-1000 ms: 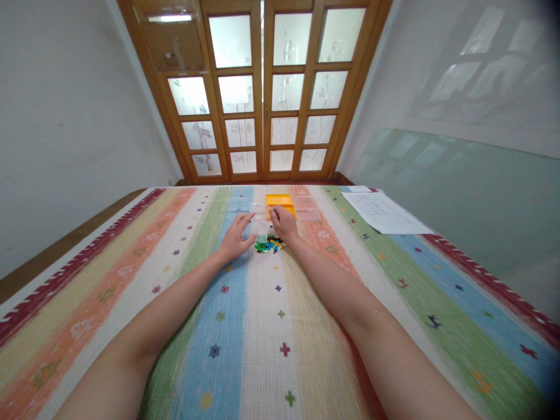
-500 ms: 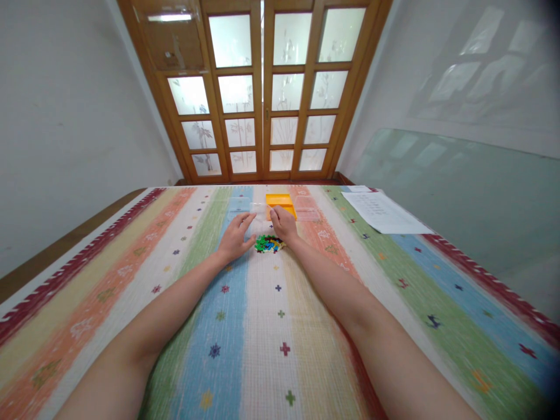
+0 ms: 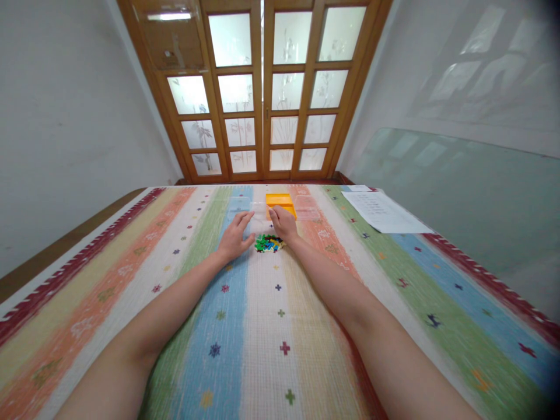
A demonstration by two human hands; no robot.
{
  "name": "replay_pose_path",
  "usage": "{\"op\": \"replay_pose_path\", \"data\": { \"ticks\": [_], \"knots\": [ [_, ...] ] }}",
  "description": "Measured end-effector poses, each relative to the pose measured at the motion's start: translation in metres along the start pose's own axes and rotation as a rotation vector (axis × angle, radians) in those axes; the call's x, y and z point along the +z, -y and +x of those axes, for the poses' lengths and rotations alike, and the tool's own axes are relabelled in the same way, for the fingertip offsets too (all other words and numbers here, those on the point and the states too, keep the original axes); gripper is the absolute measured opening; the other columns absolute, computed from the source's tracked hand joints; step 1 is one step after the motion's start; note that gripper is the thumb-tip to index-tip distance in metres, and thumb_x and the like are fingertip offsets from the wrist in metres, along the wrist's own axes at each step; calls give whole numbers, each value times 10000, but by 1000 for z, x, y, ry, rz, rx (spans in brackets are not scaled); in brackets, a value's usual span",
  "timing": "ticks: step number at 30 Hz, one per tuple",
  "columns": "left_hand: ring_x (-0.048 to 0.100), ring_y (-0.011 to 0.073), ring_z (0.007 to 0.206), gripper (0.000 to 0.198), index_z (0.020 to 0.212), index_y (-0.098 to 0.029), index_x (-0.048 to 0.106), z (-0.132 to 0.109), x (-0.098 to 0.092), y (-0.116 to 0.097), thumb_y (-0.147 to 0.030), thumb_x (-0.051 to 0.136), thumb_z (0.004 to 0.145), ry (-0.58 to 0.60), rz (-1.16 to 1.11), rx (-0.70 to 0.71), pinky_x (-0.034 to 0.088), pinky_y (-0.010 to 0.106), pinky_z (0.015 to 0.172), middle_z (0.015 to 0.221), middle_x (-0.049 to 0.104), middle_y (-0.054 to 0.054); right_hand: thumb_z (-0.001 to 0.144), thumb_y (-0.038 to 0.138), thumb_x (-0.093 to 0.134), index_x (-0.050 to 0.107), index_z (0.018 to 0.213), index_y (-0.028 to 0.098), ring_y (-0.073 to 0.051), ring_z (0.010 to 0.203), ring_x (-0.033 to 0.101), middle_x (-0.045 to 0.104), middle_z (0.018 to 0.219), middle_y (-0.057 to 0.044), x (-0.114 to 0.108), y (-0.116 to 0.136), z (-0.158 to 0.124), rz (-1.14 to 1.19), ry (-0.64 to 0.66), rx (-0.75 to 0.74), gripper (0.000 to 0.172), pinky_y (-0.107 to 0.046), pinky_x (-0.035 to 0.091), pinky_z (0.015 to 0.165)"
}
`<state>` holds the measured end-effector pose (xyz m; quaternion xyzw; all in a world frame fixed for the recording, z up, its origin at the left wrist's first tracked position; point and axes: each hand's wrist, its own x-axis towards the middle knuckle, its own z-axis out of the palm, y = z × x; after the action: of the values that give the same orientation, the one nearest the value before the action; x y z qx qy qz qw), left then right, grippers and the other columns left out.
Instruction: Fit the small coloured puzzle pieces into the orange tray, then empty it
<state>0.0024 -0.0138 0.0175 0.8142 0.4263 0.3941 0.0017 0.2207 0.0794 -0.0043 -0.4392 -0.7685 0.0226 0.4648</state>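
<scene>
A small pile of tiny plastic pieces, green, blue, yellow and dark, lies on the striped tablecloth between my hands. My left hand is just left of the pile, its fingers apart and nothing visible in them. To the right, my right hand is closed in a pinch above the pile's far side. What its fingertips hold, if anything, is too small to make out. Behind that hand stands an orange-yellow box with a divider, partly covered by the hand.
Clear plastic trays lie on both sides of the box, one on the left and one on the right. Printed paper sheets rest at the table's right edge. Beyond the tablecloth are wood-framed glass doors.
My left hand has shifted very slightly left. My right hand stays pinched in almost the same place, and the pile and box look unchanged.
</scene>
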Motion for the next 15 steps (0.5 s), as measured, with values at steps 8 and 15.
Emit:
{"op": "replay_pose_path", "data": {
  "ticks": [8,15],
  "knots": [
    [665,227,1113,669,1566,-258,446,2,5,1,-197,609,919,-34,-152,-93,583,424,994,1429,534,126,1110,617,223,573,803,240,-213,728,555,630,773,-56,-1,1,-1,-23,42,5,600,-313,351,675],
    [662,213,1091,660,1556,-273,461,3,5,2,-201,606,917,-22,-190,-122,586,423,982,1423,544,125,1110,613,213,569,775,241,-207,704,541,617,748,-52,-2,4,-1,-13,58,22,615,-311,335,652]
  ]
}}
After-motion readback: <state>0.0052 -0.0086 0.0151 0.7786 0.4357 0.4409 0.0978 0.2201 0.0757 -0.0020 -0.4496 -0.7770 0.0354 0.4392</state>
